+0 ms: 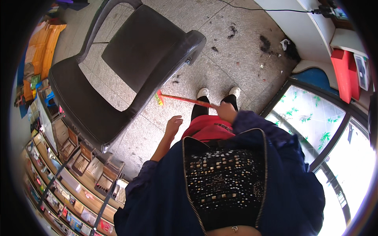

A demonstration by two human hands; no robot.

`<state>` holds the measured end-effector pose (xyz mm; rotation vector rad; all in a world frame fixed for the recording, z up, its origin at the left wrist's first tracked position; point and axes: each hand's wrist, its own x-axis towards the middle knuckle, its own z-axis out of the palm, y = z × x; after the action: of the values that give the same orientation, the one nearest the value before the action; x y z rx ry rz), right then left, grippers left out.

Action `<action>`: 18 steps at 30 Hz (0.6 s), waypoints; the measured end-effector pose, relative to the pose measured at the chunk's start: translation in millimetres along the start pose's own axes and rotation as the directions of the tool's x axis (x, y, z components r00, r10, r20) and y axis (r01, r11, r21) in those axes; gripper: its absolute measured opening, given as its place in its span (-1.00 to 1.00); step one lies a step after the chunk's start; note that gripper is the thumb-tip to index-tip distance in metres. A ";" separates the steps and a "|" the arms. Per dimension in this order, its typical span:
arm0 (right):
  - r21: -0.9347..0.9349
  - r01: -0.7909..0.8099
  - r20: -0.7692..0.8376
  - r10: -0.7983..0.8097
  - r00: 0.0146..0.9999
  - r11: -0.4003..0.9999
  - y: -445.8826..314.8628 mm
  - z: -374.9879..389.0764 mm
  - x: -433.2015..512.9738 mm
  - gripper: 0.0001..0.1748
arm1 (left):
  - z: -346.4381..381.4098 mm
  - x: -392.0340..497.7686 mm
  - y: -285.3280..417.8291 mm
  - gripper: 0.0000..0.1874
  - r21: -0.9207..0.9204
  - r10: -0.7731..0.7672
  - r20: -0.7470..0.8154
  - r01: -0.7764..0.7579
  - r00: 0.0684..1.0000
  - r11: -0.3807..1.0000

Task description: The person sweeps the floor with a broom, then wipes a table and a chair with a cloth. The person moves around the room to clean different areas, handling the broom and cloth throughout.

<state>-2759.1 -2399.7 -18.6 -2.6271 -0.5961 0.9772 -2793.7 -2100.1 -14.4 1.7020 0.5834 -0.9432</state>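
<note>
My right hand (226, 112) is closed around the red handle of a broom (187, 100), in front of my waist. The handle runs left to a head with green and yellow bristles, low beside the dark chair and partly hidden by it. My left hand (174, 125) is raised to the left with nothing in it, its fingers loosely curled and apart. A large dark padded chair (144, 44) with curved arms stands ahead to the left. Clumps of dark hair-like debris (265, 44) and small scraps lie on the speckled floor (218, 70) ahead.
A white crumpled scrap (285, 44) lies by the corner of a white cabinet (298, 26). A black cable (274, 10) crosses above the floor. A glass door (307, 115) with green leaf patterns is at the right. Crowded shelves (79, 188) and wooden stools (82, 159) are at lower left.
</note>
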 end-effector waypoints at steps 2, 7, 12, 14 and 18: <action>-0.089 -0.021 -0.015 0.019 1.000 0.996 11.1 5.0 31.0 -0.63 | 5.3 -10.9 -4.4 -0.66 -0.017 -0.037 -0.062 0.036 0.997 0.999; 0.058 -0.081 0.004 0.081 0.997 0.995 134.3 -17.4 -26.2 -0.63 | 37.5 -24.2 3.6 -0.63 -0.132 -0.152 -0.126 0.136 0.980 0.982; 0.015 -0.564 0.116 0.559 0.821 0.826 259.4 -80.7 -174.4 -0.52 | 103.3 -2.3 32.9 -0.66 -0.064 -0.037 -0.043 0.034 0.998 0.997; -0.078 -0.652 0.096 0.657 0.748 0.754 282.1 -98.5 -209.1 -0.48 | 133.1 9.0 48.6 -0.69 -0.101 0.066 -0.014 -0.067 0.998 0.993; 0.021 -0.681 0.006 0.681 0.732 0.732 306.2 -118.7 -242.4 -0.47 | 175.3 20.6 66.4 -0.68 -0.102 0.145 0.049 -0.140 0.988 0.985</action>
<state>-2759.9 -2794.7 84.4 -2.8621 0.4495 1.1389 -2784.7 -2288.4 -17.6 1.6019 0.4570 -0.8436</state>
